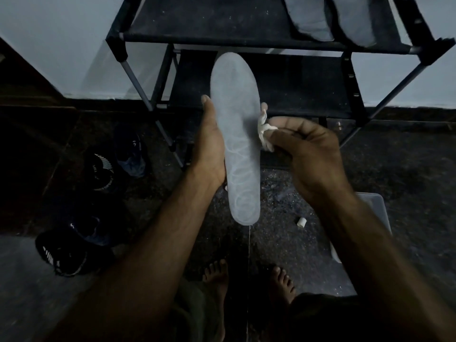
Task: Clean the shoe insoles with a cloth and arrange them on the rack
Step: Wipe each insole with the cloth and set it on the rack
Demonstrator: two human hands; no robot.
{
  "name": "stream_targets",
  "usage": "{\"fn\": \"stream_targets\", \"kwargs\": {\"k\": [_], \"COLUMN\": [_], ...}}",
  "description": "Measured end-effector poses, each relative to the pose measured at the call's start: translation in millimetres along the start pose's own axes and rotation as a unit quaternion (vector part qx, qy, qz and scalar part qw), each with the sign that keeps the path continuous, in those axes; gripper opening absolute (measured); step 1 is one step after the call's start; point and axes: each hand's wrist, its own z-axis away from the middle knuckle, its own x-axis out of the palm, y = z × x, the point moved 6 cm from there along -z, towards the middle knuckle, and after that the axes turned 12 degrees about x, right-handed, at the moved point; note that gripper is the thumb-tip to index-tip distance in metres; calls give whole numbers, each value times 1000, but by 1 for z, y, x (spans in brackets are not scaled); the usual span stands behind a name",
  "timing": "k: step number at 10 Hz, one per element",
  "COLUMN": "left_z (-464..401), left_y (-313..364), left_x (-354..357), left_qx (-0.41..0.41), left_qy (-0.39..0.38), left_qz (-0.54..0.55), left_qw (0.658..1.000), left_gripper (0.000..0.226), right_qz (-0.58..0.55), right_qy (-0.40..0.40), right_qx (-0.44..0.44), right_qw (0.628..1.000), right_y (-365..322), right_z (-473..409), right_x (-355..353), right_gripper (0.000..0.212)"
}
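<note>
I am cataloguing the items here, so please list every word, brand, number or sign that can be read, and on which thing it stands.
None can be read.
Upper shoe: white stripes and a small mark, too blurred.
Lower shoe: white stripes only.
Insole: faint swirls, no letters.

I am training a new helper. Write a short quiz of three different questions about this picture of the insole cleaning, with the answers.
1. True or false: the left hand holds the long pale grey foam insole upright in front of the black metal shoe rack.
2. What does the right hand pinch against the insole's edge?
A. a brush
B. a small crumpled white cloth
C. a sponge
3. Fill in: ___ grey insoles already lie on the rack's top shelf.

Key: 1 true; 2 B; 3 two.
</note>
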Motion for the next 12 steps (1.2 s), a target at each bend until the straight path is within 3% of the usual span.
{"fn": "stream_targets", "kwargs": {"k": [2,5,7,9,11,12], "left_z": [2,38,46,40,32,33], "left_y": [1,-17,-8,-14,-3,-3], "left_x": [10,15,15,16,25,24], "left_qx": [9,-37,-38,-45,-43,-41], "left_qy": [11,-2,29,23,30,23], "left_qz": [21,30,-24,-96,-16,-13], "left_qw": [1000,999,999,994,999,999], "left_gripper": [81,75,62,44,57,60], "right_qz": [33,28,108,213,274,297], "right_qy": [-33,7,12,65,132,128], "right_qx": [63,20,-52,-152,-209,-220], "right_qw": [997,999,993,963,929,920], "right_y": [15,5,-4,-15,-37,-39], "right_z": [2,3,10,12,7,8], "right_x": [5,-3,4,4,-8,-4], "right_gripper": [14,13,11,8,8,8]}}
